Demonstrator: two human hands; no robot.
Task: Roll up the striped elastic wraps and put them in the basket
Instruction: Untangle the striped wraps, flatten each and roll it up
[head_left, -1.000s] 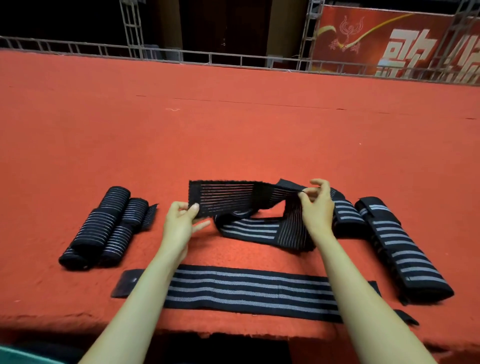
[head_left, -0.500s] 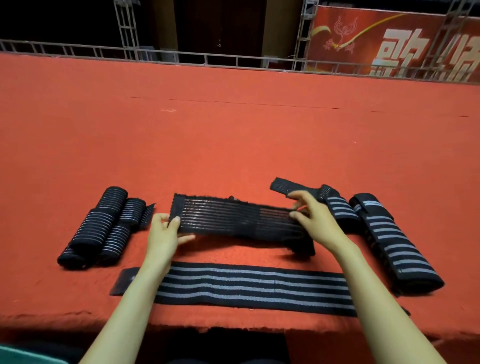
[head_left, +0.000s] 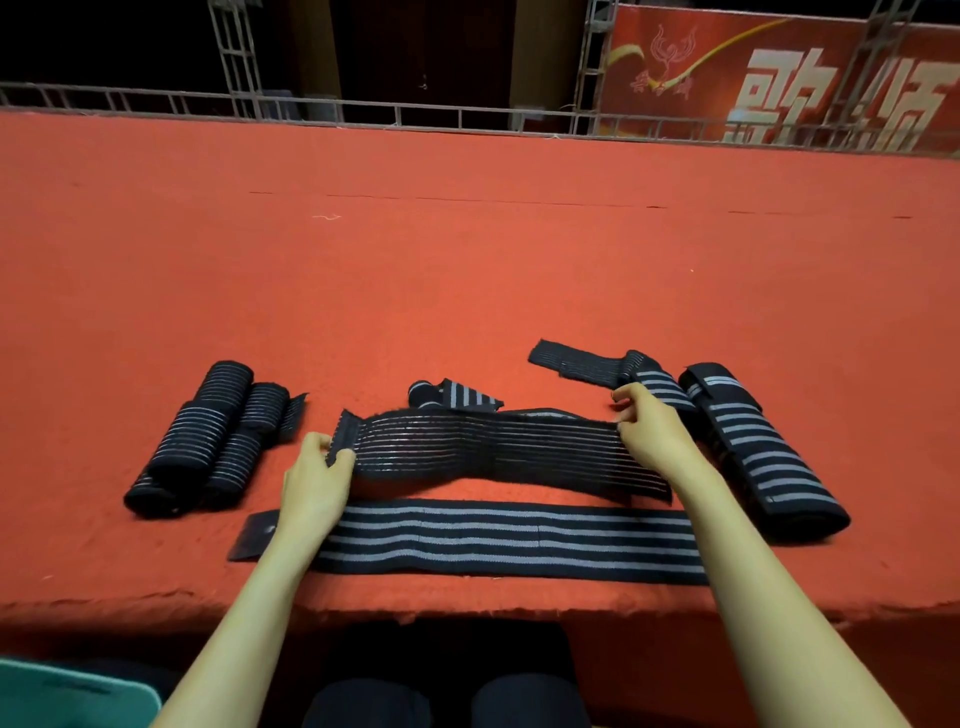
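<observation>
A black thin-striped elastic wrap (head_left: 483, 447) lies stretched out on the red felt table (head_left: 467, 270). My left hand (head_left: 311, 478) pinches its left end, which is folded over. My right hand (head_left: 649, 431) holds its right part with curled fingers. In front of it a long wide-striped wrap (head_left: 498, 540) lies flat along the table's near edge. Several rolled wraps (head_left: 202, 441) sit at the left. A wide-striped folded wrap (head_left: 753, 447) lies at the right, another thin one (head_left: 587, 364) behind my right hand. A small partly rolled wrap (head_left: 457, 397) sits behind the middle. No basket is clearly in view.
The table's near edge (head_left: 467, 608) runs just in front of the flat wrap. A teal object (head_left: 67, 696) shows at the bottom left, below the table. A metal railing (head_left: 415, 111) and a red banner (head_left: 779, 78) stand behind the table.
The thin-striped wrap, held up between both hands a second ago, has been pulled straight and lowered onto the table. My left hand has folded its left end over.
</observation>
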